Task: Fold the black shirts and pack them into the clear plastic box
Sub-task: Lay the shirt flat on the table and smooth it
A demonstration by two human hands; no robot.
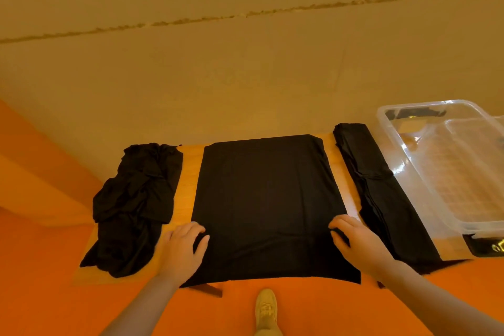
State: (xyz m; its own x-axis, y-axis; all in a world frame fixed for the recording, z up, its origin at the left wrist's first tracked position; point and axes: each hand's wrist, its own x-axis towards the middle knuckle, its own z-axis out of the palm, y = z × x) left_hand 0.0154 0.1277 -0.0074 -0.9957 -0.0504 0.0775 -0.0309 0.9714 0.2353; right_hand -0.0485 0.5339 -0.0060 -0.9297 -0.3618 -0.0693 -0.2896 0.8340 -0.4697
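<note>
We pinch the side edges of the flat black shirt near its hem, left hand and right hand each clamped on cloth. Its long axis runs away from us on the wooden counter. Crumpled black shirts lie left; folded black shirts right, beside the clear plastic box, nothing between.

clear plastic box cut off at right edge, table mostly covered by shirts
</note>
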